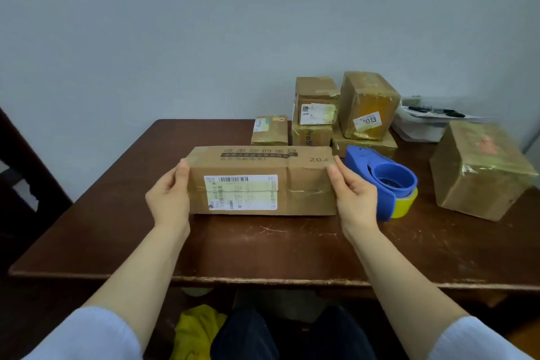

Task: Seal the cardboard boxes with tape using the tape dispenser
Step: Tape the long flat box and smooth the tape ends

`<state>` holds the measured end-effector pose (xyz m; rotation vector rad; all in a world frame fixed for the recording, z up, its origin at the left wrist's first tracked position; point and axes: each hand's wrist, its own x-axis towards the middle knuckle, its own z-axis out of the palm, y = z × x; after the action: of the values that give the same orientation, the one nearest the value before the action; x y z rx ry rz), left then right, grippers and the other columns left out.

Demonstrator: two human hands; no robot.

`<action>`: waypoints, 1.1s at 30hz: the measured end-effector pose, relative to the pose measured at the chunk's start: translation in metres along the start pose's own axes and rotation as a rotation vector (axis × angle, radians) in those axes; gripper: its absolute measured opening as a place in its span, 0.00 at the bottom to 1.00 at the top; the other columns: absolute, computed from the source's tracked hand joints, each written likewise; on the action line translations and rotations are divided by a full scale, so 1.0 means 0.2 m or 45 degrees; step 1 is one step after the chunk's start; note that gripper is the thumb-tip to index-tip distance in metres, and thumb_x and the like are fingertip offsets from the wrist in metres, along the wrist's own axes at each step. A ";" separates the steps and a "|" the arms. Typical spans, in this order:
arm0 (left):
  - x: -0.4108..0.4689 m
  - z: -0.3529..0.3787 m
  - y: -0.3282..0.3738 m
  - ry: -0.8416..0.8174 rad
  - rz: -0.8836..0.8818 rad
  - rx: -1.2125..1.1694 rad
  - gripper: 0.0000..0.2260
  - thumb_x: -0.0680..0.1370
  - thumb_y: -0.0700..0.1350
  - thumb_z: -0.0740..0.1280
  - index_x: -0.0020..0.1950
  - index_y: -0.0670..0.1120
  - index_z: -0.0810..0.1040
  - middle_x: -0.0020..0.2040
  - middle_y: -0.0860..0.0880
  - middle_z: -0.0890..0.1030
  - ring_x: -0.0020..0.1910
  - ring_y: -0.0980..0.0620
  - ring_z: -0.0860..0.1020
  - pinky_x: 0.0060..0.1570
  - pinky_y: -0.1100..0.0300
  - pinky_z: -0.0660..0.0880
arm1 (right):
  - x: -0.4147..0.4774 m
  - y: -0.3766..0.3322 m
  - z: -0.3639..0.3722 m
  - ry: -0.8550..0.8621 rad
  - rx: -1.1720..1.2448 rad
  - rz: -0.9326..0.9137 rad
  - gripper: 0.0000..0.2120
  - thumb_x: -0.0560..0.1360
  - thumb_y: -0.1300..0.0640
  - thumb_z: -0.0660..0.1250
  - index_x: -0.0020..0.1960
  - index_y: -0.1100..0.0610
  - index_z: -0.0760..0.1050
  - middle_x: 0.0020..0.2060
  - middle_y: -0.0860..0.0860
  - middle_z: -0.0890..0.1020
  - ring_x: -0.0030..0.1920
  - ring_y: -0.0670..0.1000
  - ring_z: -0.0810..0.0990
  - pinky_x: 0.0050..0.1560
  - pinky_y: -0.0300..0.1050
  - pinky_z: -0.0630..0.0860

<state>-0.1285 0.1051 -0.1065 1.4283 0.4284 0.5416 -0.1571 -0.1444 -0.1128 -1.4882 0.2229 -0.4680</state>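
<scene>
A long cardboard box [304, 181] with a white shipping label on its near face stands on the dark wooden table [263, 248]. My left hand [171, 193] grips its left end, thumb on the near face. My right hand [352, 193] grips its right end the same way. Just right of the box lies a blue tape dispenser [385, 178] with a yellow tape roll [404, 204], untouched.
Several taped cardboard boxes [368, 105] are stacked at the back of the table, with a small one [268, 130] to their left. A larger taped box [479, 169] stands at the right. A white bag with papers [420, 123] lies behind it. Yellow cloth [195, 330] lies below.
</scene>
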 end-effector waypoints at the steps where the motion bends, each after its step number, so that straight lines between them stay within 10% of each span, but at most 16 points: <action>1: 0.00 -0.01 0.00 0.000 -0.035 0.001 0.13 0.77 0.53 0.67 0.55 0.47 0.82 0.47 0.56 0.81 0.46 0.60 0.78 0.52 0.60 0.77 | 0.00 0.02 -0.03 -0.100 0.002 0.009 0.22 0.76 0.59 0.67 0.69 0.56 0.70 0.61 0.46 0.78 0.61 0.41 0.75 0.63 0.38 0.72; 5: -0.01 -0.03 0.02 -0.079 -0.099 0.076 0.12 0.76 0.58 0.66 0.45 0.51 0.81 0.44 0.55 0.81 0.46 0.57 0.78 0.50 0.59 0.76 | 0.01 0.03 -0.04 -0.320 -0.379 -0.021 0.33 0.74 0.61 0.69 0.75 0.48 0.61 0.65 0.43 0.74 0.63 0.42 0.72 0.63 0.38 0.70; 11: 0.16 -0.07 0.16 -0.164 -0.063 -0.004 0.20 0.73 0.36 0.69 0.64 0.49 0.76 0.56 0.51 0.81 0.54 0.53 0.80 0.53 0.59 0.77 | 0.06 -0.10 0.06 -0.287 -0.326 0.048 0.36 0.70 0.46 0.73 0.74 0.43 0.61 0.62 0.45 0.75 0.58 0.47 0.77 0.59 0.49 0.76; 15: 0.31 -0.07 0.19 -0.140 -0.127 -0.106 0.31 0.67 0.39 0.75 0.70 0.46 0.71 0.63 0.48 0.78 0.57 0.49 0.79 0.61 0.50 0.74 | 0.06 -0.14 0.18 -0.435 -0.190 0.351 0.35 0.70 0.56 0.75 0.71 0.42 0.62 0.58 0.52 0.75 0.44 0.50 0.81 0.32 0.44 0.80; 20: 0.29 0.07 0.18 -0.237 -0.222 -0.194 0.34 0.72 0.40 0.73 0.75 0.49 0.62 0.68 0.52 0.71 0.61 0.54 0.74 0.60 0.53 0.72 | 0.08 -0.13 0.41 -0.286 0.065 0.508 0.24 0.70 0.62 0.74 0.61 0.54 0.66 0.47 0.57 0.79 0.30 0.47 0.75 0.24 0.38 0.76; 25: 0.28 0.23 0.10 -0.452 -0.342 0.108 0.46 0.61 0.56 0.77 0.73 0.63 0.56 0.63 0.54 0.75 0.59 0.49 0.76 0.60 0.45 0.72 | 0.06 -0.11 0.63 -0.326 0.285 0.773 0.24 0.74 0.61 0.70 0.65 0.58 0.63 0.51 0.58 0.76 0.33 0.50 0.78 0.27 0.41 0.79; 28: 0.38 0.25 0.08 -0.380 -0.236 0.290 0.36 0.71 0.55 0.72 0.75 0.53 0.61 0.64 0.53 0.76 0.58 0.49 0.77 0.60 0.48 0.74 | 0.09 -0.12 0.63 -0.496 0.114 0.754 0.21 0.78 0.57 0.65 0.69 0.57 0.65 0.54 0.57 0.76 0.37 0.54 0.82 0.33 0.45 0.82; 31: 0.46 0.28 0.09 -0.359 -0.150 0.491 0.20 0.78 0.53 0.64 0.68 0.50 0.72 0.63 0.48 0.78 0.57 0.47 0.78 0.59 0.47 0.75 | 0.14 -0.12 0.64 -0.630 -0.250 0.555 0.18 0.80 0.54 0.60 0.68 0.59 0.69 0.48 0.51 0.76 0.40 0.51 0.82 0.42 0.48 0.83; 33: 0.48 0.31 0.10 -0.438 -0.182 0.502 0.29 0.77 0.52 0.67 0.75 0.47 0.63 0.71 0.46 0.71 0.65 0.45 0.73 0.65 0.48 0.70 | 0.21 -0.10 0.66 -0.606 -0.772 0.127 0.16 0.81 0.54 0.57 0.66 0.57 0.72 0.51 0.52 0.78 0.48 0.53 0.81 0.54 0.49 0.78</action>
<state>-0.0164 0.1137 -0.0763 1.8133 0.3681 0.0887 -0.0672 -0.0445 -0.0756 -2.1193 0.0584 0.0596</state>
